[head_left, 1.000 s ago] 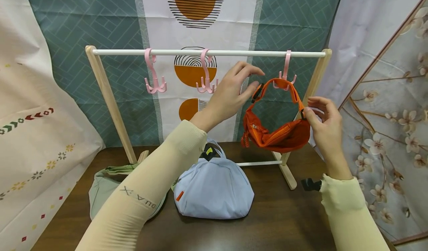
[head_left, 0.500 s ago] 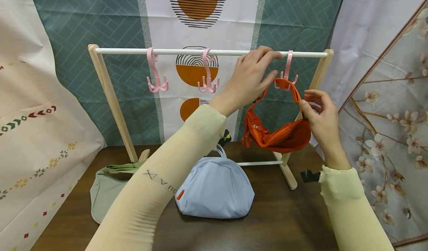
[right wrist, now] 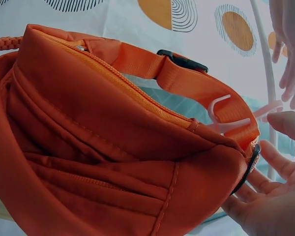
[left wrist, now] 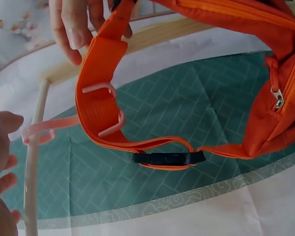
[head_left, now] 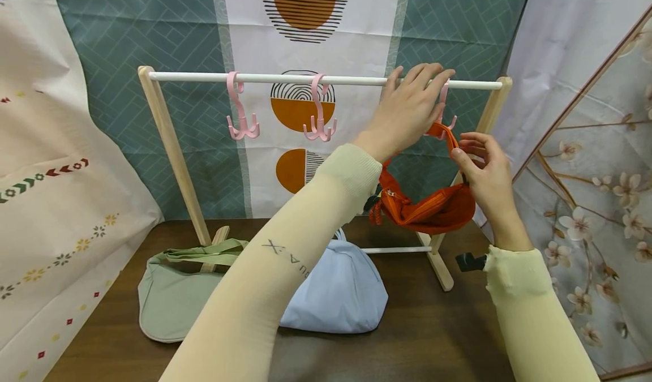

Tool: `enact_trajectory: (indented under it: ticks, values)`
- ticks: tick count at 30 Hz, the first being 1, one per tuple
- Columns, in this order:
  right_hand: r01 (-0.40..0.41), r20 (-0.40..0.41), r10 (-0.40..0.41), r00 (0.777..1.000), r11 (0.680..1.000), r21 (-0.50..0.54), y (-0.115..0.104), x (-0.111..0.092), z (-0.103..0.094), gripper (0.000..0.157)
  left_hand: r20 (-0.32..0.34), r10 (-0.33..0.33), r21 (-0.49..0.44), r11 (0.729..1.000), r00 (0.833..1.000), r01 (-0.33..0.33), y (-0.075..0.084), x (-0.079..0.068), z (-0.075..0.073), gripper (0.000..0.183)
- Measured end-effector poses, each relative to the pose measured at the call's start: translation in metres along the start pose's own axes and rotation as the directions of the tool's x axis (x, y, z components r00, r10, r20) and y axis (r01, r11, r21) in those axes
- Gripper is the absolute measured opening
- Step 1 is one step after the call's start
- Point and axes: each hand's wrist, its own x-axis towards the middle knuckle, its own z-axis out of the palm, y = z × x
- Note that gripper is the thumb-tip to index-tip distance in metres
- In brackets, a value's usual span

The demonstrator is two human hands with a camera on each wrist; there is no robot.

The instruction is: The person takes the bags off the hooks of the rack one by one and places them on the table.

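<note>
An orange waist bag [head_left: 428,215] hangs by its strap [left wrist: 98,105] from the rightmost pink hook [left wrist: 59,124]. The strap lies over the hook's prongs, and its black buckle [left wrist: 169,158] is fastened. My left hand [head_left: 407,110] is at the white bar beside this hook, fingers spread. In the left wrist view its fingers are apart from the hook's top. Beside the strap's right side is my right hand [head_left: 486,184], thumb and fingers loosely bent. The right wrist view shows that hand's fingers relaxed next to the strap's end; whether they touch it I cannot tell.
Two more pink hooks [head_left: 243,113] hang on the bar [head_left: 204,77] of a wooden-legged rack. A light blue bag [head_left: 341,291] and a grey-green bag [head_left: 175,303] rest on the brown table [head_left: 412,337]. Patterned cloths surround the rack.
My left hand has moved right and up, from left of the orange bag's strap to the bar by the hook. My right hand has shifted slightly left and up. The bag hangs nearly still.
</note>
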Motion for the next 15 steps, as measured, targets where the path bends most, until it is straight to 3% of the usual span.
enact_trajectory:
  ticks: [8, 15]
  values:
    - [-0.025, 0.030, 0.025, 0.999, 1.000, -0.009, 0.000, 0.004, -0.001, 0.043, 0.053, -0.042, 0.074, 0.997, 0.998, 0.038, 0.012, 0.010, 0.009, 0.055]
    - [-0.031, 0.056, 0.035, 0.998, 0.997, -0.068, 0.001, 0.013, 0.001, 0.049, -0.006, -0.076, 0.058, 0.995, 0.997, 0.077, 0.011, 0.012, 0.016, 0.051]
